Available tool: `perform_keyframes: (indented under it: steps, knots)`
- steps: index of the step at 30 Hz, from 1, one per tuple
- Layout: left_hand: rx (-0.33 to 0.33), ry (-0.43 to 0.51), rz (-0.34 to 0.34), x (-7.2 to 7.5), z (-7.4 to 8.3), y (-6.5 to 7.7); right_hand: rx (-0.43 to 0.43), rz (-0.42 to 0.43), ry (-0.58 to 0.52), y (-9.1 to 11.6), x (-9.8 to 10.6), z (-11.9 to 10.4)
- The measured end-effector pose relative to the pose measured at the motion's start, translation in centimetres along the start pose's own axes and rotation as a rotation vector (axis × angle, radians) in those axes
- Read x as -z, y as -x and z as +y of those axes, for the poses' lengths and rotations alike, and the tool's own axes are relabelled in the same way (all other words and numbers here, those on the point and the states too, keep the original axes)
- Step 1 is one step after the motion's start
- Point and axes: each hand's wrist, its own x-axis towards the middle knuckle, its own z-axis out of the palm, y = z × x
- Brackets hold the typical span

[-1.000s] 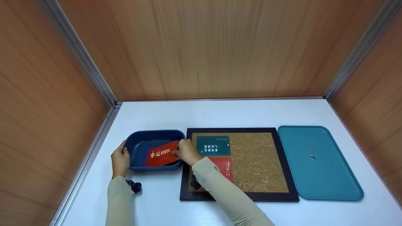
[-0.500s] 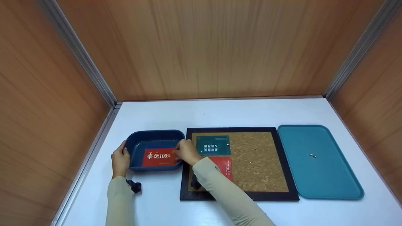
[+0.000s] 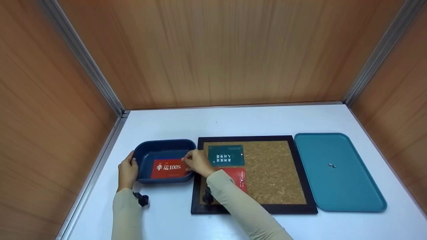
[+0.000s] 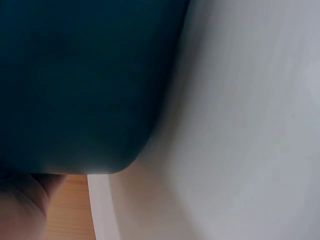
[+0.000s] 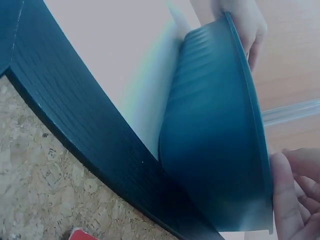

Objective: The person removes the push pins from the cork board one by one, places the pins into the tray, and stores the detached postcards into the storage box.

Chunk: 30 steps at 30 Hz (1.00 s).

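My left hand grips the left end of a dark blue plastic basin by its rim; part of that hand shows below the basin wall in the left wrist view. Reaching over the basin's right rim, my right hand pinches the upper right corner of a red card with white characters, which lies low in the basin. In the right wrist view the curled fingers are just past the rim, and the card is hidden there behind the basin wall.
Right of the basin lies a dark-framed cork board bearing a pinned green card and a red card, partly under my right sleeve. A teal tray with a few tiny shiny pins adjoins the board. Wood-grain walls surround the white table.
A second ago the red card was raised and slanted, with a purple-blue edge behind it. It has dropped flat and straight in the basin. My left hand has stayed in place.
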Motion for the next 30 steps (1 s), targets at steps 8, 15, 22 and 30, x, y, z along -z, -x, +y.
perform_keyframes:
  steps: [8,15,22,30]
  knots:
    - [0.039,-0.139,-0.119,0.8,1.2,0.1,-0.038,-0.054,-0.098,-0.1,0.5,0.0]
    - [-0.001,-0.221,-0.122,0.3,2.9,0.2,-0.054,-0.085,-0.185,0.1,1.5,-0.1]
    - [-0.115,-0.270,-0.103,-0.9,5.4,0.1,-0.051,-0.097,-0.159,0.5,3.6,0.1]
    - [-0.226,-0.300,-0.132,-2.6,8.0,0.6,-0.014,-0.077,-0.106,0.5,6.6,0.8]
